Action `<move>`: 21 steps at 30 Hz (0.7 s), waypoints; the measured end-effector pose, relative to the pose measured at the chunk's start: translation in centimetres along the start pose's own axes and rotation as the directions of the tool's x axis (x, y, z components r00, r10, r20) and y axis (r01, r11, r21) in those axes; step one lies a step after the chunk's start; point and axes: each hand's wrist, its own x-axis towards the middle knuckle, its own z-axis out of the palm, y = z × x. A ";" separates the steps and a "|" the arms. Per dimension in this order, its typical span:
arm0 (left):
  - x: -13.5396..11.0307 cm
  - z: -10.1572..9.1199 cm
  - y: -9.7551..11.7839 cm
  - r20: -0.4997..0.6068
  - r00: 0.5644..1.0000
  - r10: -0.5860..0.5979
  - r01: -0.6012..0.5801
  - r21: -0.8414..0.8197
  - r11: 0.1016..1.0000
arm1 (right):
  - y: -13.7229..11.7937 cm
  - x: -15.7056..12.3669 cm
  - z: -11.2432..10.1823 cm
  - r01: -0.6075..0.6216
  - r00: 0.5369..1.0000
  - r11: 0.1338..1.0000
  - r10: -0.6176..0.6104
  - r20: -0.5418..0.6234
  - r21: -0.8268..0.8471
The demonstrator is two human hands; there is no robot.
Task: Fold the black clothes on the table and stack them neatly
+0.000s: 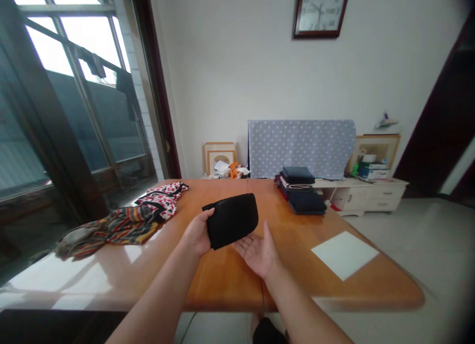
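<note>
The black folded cloth (232, 220) is held just above the table at the centre of the view, tilted, with its long edge rising toward 2 o'clock. Its left end is clamped in the grip of the left hand (196, 233). The grip of the right hand (258, 251) is spread apart, palm up, with its fingers just beside the cloth's lower edge at 5 o'clock; whether they touch it cannot be told.

The hands are held over the orange wooden table (300, 245). A white sheet (345, 255) is laid flat on it at 3 o'clock, well apart from the hands. A striped cloth (118, 228) is heaped at 9 o'clock, and a red-and-white patterned cloth (163, 200) is laid against it at 10 o'clock. A stack of folded dark clothes (300, 190) is piled near the far edge at 2 o'clock.

Farther off, picture frames (218, 158) are leaned against the wall at 12 o'clock. A dotted grey-blue cloth (300, 146) is hung at 1 o'clock, and a low white cabinet (371, 198) is placed at 2 o'clock. A wall clock (321, 12) is mounted high at 1 o'clock, and a glass door (81, 111) is seen at 10 o'clock.
</note>
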 end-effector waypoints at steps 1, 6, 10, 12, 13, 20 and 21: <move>-0.1 -0.2 -0.6 -0.007 1.000 -0.017 0.017 -0.012 1.000 | -0.1 -0.3 0.2 0.020 0.999 1.000 -0.021 0.031 0.021; -0.6 -2.0 -3.6 -0.086 0.994 -0.063 0.061 -0.034 0.998 | -0.9 -1.0 -0.1 0.154 0.988 0.988 -0.154 -0.029 0.024; -1.6 -2.9 -5.1 -0.028 0.998 -0.051 0.049 -0.065 0.997 | -1.2 -1.2 -1.4 0.170 0.969 0.981 -0.184 -0.163 -0.095; -2.2 -3.2 -5.5 0.073 0.997 -0.023 0.031 -0.108 0.994 | -1.4 -1.3 -1.9 0.173 0.960 0.974 -0.199 -0.197 -0.144; -2.5 -3.2 -5.7 0.129 0.992 -0.017 0.034 -0.133 0.991 | -1.6 -1.4 -2.1 0.170 0.960 0.972 -0.201 -0.194 -0.163; -3.9 -3.4 -7.0 0.241 0.957 -0.161 0.183 -0.074 0.980 | -3.9 -3.0 -2.0 0.115 0.989 0.929 -0.140 -0.045 -0.352; -4.0 -3.2 -7.1 0.268 0.946 -0.185 0.204 -0.044 0.978 | -4.2 -3.2 -1.9 0.118 0.991 0.912 -0.134 -0.014 -0.392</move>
